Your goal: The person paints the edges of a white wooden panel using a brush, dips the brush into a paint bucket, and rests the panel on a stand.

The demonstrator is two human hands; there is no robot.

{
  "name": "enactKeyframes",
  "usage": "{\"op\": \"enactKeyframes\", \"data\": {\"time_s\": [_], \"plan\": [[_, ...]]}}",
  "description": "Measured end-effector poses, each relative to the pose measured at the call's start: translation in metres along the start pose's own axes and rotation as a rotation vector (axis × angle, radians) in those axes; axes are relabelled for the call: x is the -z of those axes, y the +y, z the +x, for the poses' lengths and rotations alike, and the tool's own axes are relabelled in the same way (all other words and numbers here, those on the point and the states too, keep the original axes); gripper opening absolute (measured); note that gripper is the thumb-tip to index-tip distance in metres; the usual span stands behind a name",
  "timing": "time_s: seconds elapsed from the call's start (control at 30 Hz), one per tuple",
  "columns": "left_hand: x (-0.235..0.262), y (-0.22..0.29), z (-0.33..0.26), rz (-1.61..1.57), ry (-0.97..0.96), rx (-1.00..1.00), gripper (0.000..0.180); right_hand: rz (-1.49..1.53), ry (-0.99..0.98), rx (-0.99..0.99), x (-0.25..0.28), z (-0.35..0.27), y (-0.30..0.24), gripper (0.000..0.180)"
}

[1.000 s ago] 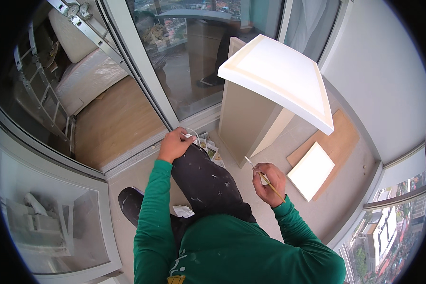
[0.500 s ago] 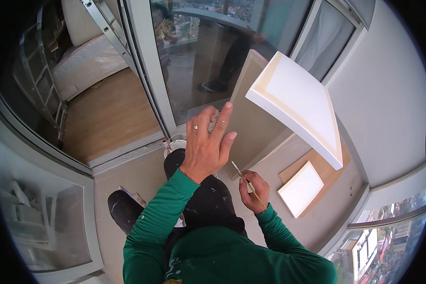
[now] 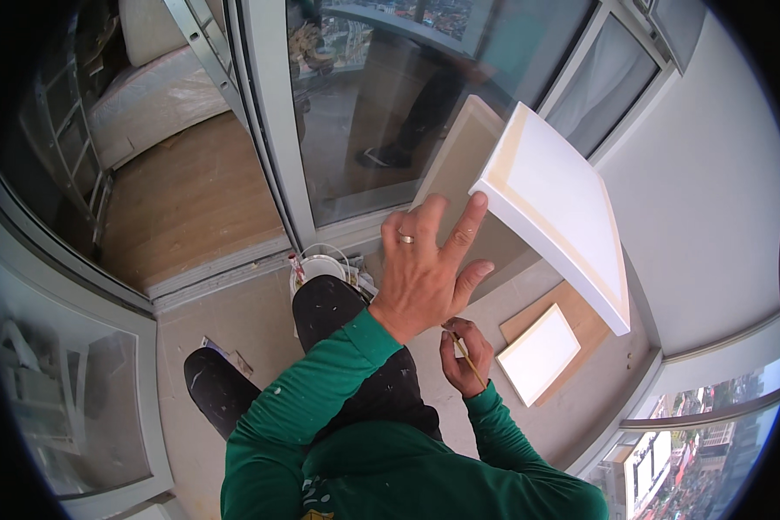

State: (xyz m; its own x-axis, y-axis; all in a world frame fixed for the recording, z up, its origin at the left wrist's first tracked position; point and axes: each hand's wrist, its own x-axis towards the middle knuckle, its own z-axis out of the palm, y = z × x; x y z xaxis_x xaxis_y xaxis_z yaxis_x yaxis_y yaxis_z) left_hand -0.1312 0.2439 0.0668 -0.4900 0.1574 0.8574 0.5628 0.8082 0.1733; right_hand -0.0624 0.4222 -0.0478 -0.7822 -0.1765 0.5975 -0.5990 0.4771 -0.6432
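My left hand [image 3: 432, 260] is open with its fingers spread. Its index fingertip meets, or almost meets, the near left corner of a white-topped panel [image 3: 572, 195] edged with a tan band; contact is hard to tell. In my right hand [image 3: 468, 357], below the left one, a thin paintbrush [image 3: 470, 361] with a wooden handle is pinched. The brush's tip end is partly hidden behind my left hand. Under the raised panel stands a large beige board or box side [image 3: 464, 143], partly covered by my hand and the panel.
A smaller white panel [image 3: 542, 355] lies on a brown board [image 3: 591, 334] on the floor to the right. By my knee stands a white bucket [image 3: 321, 264]. Glass doors [image 3: 364, 130] run ahead, with a ladder [image 3: 204, 48] at the left and a curved window [image 3: 711, 416] at lower right.
My left hand has moved right, bringing its index finger up to the white panel's corner. The brush stays in my right hand. The view has shifted slightly.
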Motion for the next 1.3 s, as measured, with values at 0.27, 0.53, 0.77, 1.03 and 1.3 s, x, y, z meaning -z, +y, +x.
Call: {"op": "enactKeyframes", "data": {"time_s": [0.27,0.53,0.77,1.03,1.3], "plan": [[0.011,0.004,-0.008,-0.067,-0.045,-0.060,0.069,-0.061,-0.024,-0.016,0.001,-0.001,0.005,0.024],[0.070,-0.056,-0.067,-0.085,0.078,0.152,0.017,0.058,-0.060,-0.144,-0.031,-0.004,0.033,0.022],[0.210,-0.116,-0.213,0.338,0.134,0.916,0.026,0.329,-0.169,-0.435,-0.104,-0.036,0.103,0.019],[0.320,-0.050,-0.397,0.372,0.223,1.510,0.063,0.224,-0.329,-0.219,-0.212,-0.028,0.144,0.017],[0.352,0.017,-0.406,0.394,0.396,1.680,0.067,0.016,-0.566,0.241,-0.306,0.026,0.168,0.043]]}}
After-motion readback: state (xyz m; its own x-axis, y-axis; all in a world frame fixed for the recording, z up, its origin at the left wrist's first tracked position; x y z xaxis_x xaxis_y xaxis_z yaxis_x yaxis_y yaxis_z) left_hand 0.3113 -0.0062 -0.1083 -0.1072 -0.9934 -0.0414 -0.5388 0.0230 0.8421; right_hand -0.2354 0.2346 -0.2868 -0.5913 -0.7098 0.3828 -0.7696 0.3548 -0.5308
